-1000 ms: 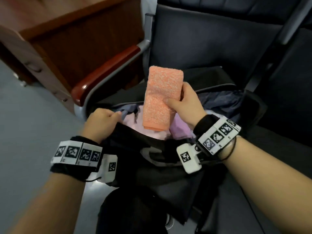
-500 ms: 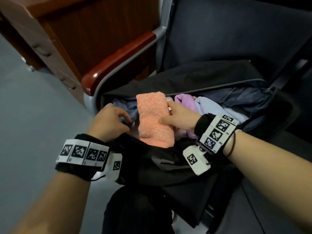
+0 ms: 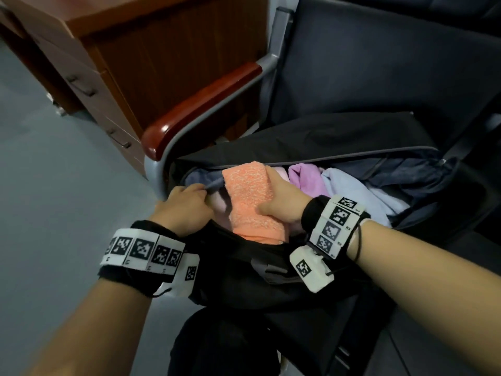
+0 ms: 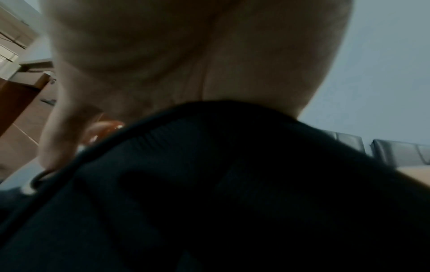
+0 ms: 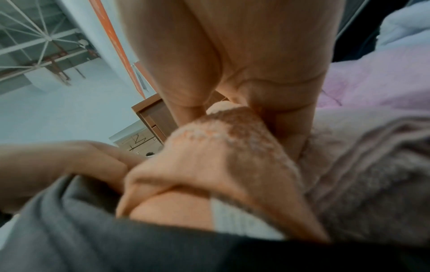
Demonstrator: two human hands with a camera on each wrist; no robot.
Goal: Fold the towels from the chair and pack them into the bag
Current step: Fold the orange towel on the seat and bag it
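Note:
A folded orange towel (image 3: 249, 196) stands on edge inside the open black bag (image 3: 271, 283) on the chair seat. My right hand (image 3: 282, 202) grips the towel, thumb on its near face and fingers behind it; the right wrist view shows the orange towel (image 5: 223, 158) pinched between thumb and fingers. My left hand (image 3: 187, 204) holds the bag's near-left rim, fingers curled over the edge by a grey-blue towel (image 3: 202, 177). Purple (image 3: 306, 177) and light blue (image 3: 352, 191) towels lie in the bag to the right. The left wrist view shows only palm and black bag fabric (image 4: 232, 184).
The dark chair back (image 3: 379, 77) rises behind the bag, and its red-brown armrest (image 3: 200, 107) runs along the left. A wooden cabinet with drawers (image 3: 130, 50) stands behind the armrest. Grey floor (image 3: 54, 185) lies at the left.
My right hand has lowered the orange towel from above the bag down into it, among the other towels. The left hand has kept its hold on the bag's rim.

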